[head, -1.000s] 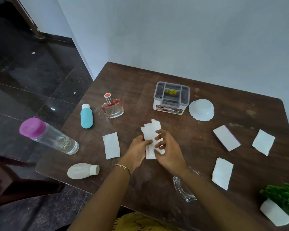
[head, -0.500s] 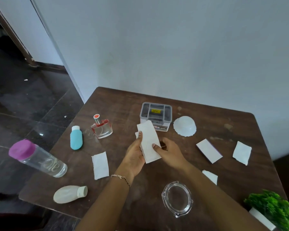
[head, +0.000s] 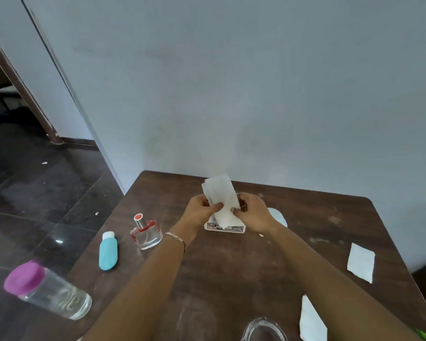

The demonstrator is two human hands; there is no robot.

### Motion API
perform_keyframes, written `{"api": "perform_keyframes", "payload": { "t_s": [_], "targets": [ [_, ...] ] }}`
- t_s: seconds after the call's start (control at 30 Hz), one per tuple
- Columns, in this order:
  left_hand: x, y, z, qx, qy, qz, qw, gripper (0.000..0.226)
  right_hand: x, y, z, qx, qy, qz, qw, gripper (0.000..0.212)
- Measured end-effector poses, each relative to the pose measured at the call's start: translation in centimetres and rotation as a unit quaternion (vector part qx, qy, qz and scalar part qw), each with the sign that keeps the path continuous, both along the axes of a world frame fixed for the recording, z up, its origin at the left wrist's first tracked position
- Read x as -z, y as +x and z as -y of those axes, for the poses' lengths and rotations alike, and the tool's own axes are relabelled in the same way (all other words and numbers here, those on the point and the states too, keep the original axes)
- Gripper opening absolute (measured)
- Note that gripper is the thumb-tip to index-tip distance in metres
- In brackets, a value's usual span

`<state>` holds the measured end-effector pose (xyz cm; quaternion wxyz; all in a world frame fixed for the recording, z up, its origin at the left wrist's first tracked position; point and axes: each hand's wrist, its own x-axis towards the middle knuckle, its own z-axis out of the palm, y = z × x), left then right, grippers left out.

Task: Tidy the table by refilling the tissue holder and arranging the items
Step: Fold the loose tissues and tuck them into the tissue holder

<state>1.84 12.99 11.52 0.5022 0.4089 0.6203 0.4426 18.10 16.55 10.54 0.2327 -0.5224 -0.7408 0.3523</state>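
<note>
Both hands hold a small stack of white tissues [head: 220,196] upright over the white tissue holder [head: 224,227], whose labelled front edge alone shows below them. My left hand [head: 199,209] pinches the stack's left side and my right hand [head: 252,212] pinches its right side. The lower end of the tissues dips toward the holder's top; I cannot tell whether it is inside. Two loose tissues lie on the brown table [head: 244,267]: one at the right [head: 361,262], one at the near right [head: 311,322].
A perfume bottle with a red cap [head: 146,233] and a blue tube [head: 108,254] lie left of the holder. A clear bottle with a purple cap [head: 47,290] sits at the table's left edge. A white bowl [head: 278,216] peeks out behind my right wrist. A glass dish [head: 263,329] is at the bottom.
Both hands lifted the tissue stack from the table's middle and carried it away from me to the holder. The view tilted up toward the wall.
</note>
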Motion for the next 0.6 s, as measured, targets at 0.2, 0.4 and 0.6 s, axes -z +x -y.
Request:
{"api": "perform_keyframes", "payload": {
  "t_s": [0.2, 0.4, 0.6],
  "targets": [
    [0.0, -1.5, -5.4, 0.015, 0.006, -0.112, 0.994, 0.026, 0.5, -0.8, -4.6, 0.021, 0.016, 0.051, 0.998, 0.026],
    [1.8, -2.4, -7.9, 0.035, -0.006, -0.197, 0.98, 0.031, 2.6, -1.5, -6.8, 0.036, 0.016, 0.076, 0.996, 0.009],
    [3.3, -2.5, -8.5, 0.028, 0.006, -0.241, 0.97, 0.03, 4.1, -1.9, -7.4, 0.037, 0.036, 0.082, 0.995, 0.014]
  ]
}}
